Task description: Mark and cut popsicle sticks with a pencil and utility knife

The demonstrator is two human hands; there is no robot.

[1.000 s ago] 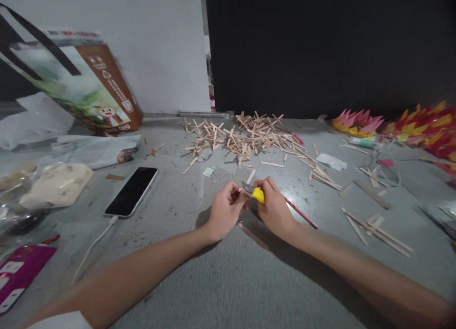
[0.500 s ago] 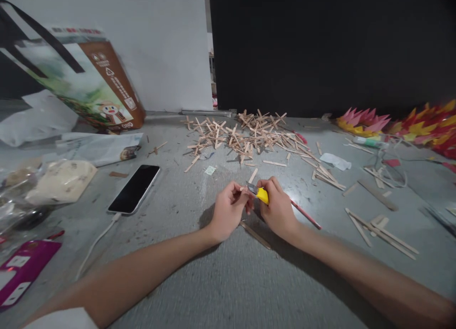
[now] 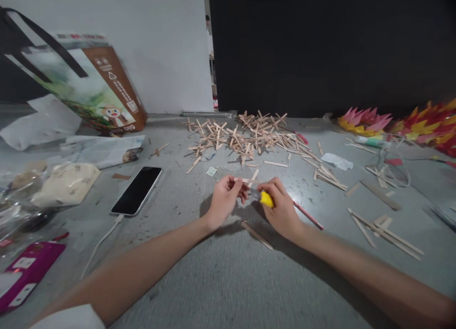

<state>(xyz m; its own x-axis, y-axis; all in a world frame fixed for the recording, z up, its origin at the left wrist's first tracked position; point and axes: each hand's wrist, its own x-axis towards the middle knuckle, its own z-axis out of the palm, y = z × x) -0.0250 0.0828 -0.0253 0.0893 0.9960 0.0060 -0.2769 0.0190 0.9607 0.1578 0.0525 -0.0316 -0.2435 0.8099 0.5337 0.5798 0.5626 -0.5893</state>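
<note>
Between thumb and fingers, my left hand pinches a thin wooden craft stick that points to the right. My right hand is closed around a yellow utility knife; its blade, blurred, points left toward my left fingertips. Just beyond the hands another craft stick lies on the table. A loose stick rests nearer to me, below the hands. Beside my right hand is a red pencil, partly hidden by it.
Crossed craft sticks are heaped at the back, with loose sticks at the right. A phone on a white cable and a purple power strip lie left. A shopping bag stands behind; paper petals lie far right.
The knife blade has moved off the stick, down and slightly right. My left hand has shifted a little left, and the stick in it now shows more of its length.
</note>
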